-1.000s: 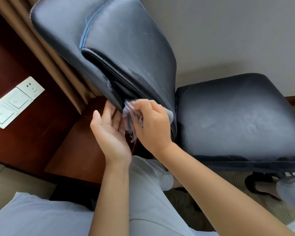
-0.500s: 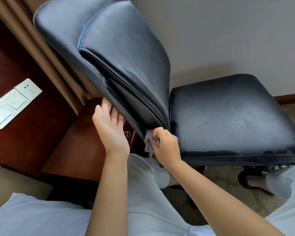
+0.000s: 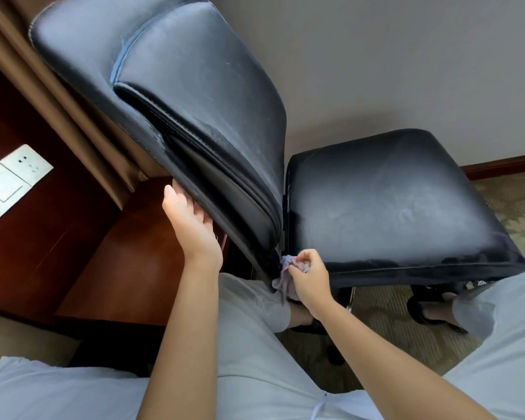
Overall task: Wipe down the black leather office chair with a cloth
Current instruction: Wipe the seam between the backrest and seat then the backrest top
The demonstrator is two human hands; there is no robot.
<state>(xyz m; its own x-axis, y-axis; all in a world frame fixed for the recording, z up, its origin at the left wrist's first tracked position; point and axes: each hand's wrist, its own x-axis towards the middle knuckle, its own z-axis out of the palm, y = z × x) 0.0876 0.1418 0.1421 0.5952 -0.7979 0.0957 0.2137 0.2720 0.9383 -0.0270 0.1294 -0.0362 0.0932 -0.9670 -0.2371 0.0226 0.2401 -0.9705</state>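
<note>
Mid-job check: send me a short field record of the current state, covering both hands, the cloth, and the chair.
left hand: flat against the rear side of the backrest, fingers straight
right hand: grips the cloth
cloth: bunched, at the backrest's bottom corner, by the gap to the seat
seat: hazy pale patches on the leather
behind chair: brown curtain, wooden desk

**Tight gap at the chair's hinge, open seat to the right**

The black leather backrest (image 3: 194,101) leans close over the black leather seat cushion (image 3: 391,201), leaving only a narrow slot between them. The left hand (image 3: 191,219) and the red-brown wooden bench (image 3: 128,268) crowd the backrest's rear side. The seat top lies unobstructed, with the beige wall (image 3: 406,56) behind it.
</note>
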